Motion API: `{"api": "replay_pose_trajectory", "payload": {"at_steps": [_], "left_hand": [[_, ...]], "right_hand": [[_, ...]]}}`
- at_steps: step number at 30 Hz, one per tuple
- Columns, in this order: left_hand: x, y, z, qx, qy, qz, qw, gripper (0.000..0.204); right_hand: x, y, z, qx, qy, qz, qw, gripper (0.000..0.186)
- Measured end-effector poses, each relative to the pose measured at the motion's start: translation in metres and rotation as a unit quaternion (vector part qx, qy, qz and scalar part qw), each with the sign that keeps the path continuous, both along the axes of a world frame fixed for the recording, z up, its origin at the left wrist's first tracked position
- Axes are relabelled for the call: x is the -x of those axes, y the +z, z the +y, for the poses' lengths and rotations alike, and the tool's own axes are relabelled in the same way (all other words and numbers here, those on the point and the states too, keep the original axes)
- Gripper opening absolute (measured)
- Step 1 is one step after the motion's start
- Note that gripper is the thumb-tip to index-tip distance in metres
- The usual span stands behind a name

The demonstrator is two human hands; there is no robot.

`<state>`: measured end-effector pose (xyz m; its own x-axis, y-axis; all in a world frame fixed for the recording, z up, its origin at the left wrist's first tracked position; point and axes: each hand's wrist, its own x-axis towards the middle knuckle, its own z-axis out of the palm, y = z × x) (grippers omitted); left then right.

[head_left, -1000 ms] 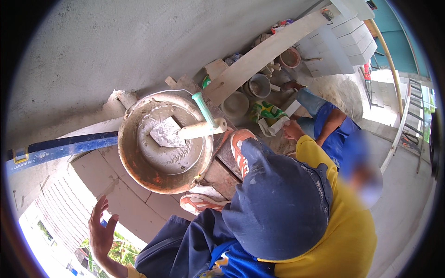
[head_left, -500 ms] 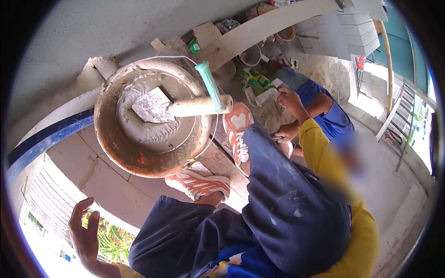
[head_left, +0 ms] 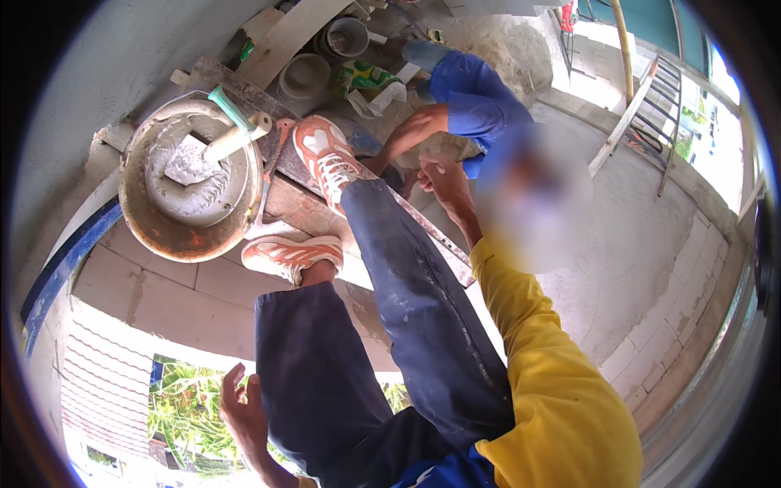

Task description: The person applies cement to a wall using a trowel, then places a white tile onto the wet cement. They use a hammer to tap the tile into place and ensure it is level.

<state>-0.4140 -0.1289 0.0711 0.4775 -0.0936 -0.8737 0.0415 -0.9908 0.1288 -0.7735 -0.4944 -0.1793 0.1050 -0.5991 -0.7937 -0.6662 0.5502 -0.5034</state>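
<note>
My left hand (head_left: pixel 242 419) hangs open beside my leg, fingers apart and slightly curled, holding nothing visible. My right hand (head_left: pixel 441 185), below a yellow sleeve, reaches out past my shoe (head_left: pixel 321 154) with fingers curled; what they hold, if anything, is unclear. It is near a co-worker in blue (head_left: pixel 480 89), whose hand (head_left: pixel 376 163) is low by the plank. A stained bucket (head_left: pixel 150 232) of grey mortar holds a square trowel (head_left: pixel 191 159) and a wooden handle with a teal grip (head_left: pixel 232 110). An orange hand tool (head_left: pixel 272 163) lies beside it on the plank (head_left: pixel 435 240).
Small buckets (head_left: pixel 303 76), a green bag (head_left: pixel 358 77) and loose boards (head_left: pixel 289 32) lie along the wall (head_left: pixel 89 81). A ladder (head_left: pixel 663 98) leans at right by a bamboo pole (head_left: pixel 622 49). A blue bar (head_left: pixel 53 285) runs at left, near an opening over plants.
The view has shifted, with the bucket now smaller and higher left. My right hand has moved away from the green-and-white bag; the co-worker's hand and upper body have shifted too.
</note>
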Motion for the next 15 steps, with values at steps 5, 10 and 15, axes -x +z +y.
{"api": "replay_pose_trajectory", "payload": {"at_steps": [5, 10, 15], "left_hand": [[0.050, 0.077, -0.008, 0.027, -0.089, 0.058, 0.994, 0.039], [0.078, 0.089, 0.001, -0.035, -0.063, 0.049, 0.996, 0.059], [0.102, 0.061, 0.018, -0.046, -0.121, 0.128, 0.983, 0.081]], "right_hand": [[0.103, 0.052, 0.117, -0.116, 0.105, 0.153, 0.976, 0.037], [0.136, 0.125, 0.191, -0.142, 0.085, 0.159, 0.973, 0.038], [0.134, 0.172, 0.195, -0.106, 0.103, 0.185, 0.972, 0.037]]}}
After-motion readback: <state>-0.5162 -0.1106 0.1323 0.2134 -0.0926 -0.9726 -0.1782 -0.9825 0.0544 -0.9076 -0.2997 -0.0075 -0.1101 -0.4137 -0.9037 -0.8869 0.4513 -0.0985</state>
